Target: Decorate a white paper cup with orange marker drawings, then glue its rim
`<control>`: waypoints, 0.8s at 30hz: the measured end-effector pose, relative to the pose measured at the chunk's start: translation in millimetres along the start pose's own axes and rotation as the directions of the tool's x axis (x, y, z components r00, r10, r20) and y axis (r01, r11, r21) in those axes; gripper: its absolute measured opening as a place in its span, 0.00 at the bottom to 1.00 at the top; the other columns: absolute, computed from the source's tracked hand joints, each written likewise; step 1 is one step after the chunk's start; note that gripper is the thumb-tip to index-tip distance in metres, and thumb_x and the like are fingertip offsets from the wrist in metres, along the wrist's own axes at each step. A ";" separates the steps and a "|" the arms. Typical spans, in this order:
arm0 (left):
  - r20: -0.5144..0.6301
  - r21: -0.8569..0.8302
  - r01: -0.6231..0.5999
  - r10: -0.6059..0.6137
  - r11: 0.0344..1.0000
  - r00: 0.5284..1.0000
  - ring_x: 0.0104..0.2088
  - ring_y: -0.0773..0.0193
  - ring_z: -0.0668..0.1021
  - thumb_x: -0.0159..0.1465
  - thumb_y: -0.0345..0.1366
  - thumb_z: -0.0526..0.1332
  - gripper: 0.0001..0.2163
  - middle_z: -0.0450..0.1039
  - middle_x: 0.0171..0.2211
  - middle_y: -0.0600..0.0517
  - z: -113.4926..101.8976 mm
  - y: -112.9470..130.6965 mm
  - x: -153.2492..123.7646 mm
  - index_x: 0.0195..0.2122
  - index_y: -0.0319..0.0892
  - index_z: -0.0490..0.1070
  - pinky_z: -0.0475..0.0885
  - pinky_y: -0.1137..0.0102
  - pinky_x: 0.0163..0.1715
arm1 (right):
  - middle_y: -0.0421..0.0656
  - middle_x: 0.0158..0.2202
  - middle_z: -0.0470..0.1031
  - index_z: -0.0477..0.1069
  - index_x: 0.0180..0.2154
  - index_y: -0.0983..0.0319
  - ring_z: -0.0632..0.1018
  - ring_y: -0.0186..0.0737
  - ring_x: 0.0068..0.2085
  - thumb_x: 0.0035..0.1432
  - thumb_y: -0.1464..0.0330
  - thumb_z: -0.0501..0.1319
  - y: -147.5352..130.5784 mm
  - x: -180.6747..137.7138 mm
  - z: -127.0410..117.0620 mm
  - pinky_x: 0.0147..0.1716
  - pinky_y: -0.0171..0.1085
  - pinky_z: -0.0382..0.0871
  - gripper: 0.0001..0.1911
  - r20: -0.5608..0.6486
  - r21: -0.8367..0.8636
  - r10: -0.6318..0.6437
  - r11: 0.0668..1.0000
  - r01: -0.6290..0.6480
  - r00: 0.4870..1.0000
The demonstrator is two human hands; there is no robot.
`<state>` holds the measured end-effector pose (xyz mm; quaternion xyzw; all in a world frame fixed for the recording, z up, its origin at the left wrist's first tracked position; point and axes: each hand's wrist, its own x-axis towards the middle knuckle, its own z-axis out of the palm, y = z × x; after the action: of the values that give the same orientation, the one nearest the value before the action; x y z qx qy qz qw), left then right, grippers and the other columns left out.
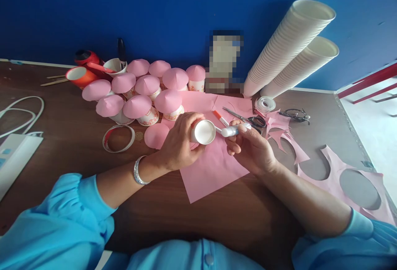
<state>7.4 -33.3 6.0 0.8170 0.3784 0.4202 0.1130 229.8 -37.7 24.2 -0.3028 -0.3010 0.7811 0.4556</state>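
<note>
My left hand [182, 144] is wrapped round a small paper cup [204, 132], whose round white end faces me. In my right hand [251, 146] is a white glue pen [232, 130], pinched between thumb and fingers. Its thin nozzle points left at the cup's edge; whether they touch I cannot tell. Beneath both hands lies a pink paper sheet [214, 175]. Just beyond my left hand stand several printed paper cups with pink paper cones on top, such as this coned cup [169, 102]. A pink paper disc [156, 136] lies beside my left hand.
Scissors [256, 120], a red-and-white marker [220, 118] and a clear tape roll [265, 104] lie beyond my right hand. Two tall cup stacks [288, 46] lean at the blue wall. Pink offcuts [338, 179] spread right. A tape ring [107, 146] and white cable [27, 111] are left.
</note>
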 end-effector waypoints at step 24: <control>-0.060 0.066 -0.065 0.069 0.996 0.996 0.54 0.50 0.77 0.63 0.29 0.68 0.25 0.74 0.52 0.42 -1.2 -1.9 -0.1 0.59 0.46 0.62 0.77 0.53 0.53 | 0.36 0.24 0.74 0.72 0.30 0.61 0.76 0.31 0.23 0.58 0.55 0.73 12.4 0.2 -1.5 0.25 0.32 0.74 0.18 -0.108 -0.165 -0.112 0.982 0.093 0.988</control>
<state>5.4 -32.3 5.8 0.8191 0.3671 0.4366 0.0609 224.3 -42.3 14.0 -0.3673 -0.3507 0.7109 0.4865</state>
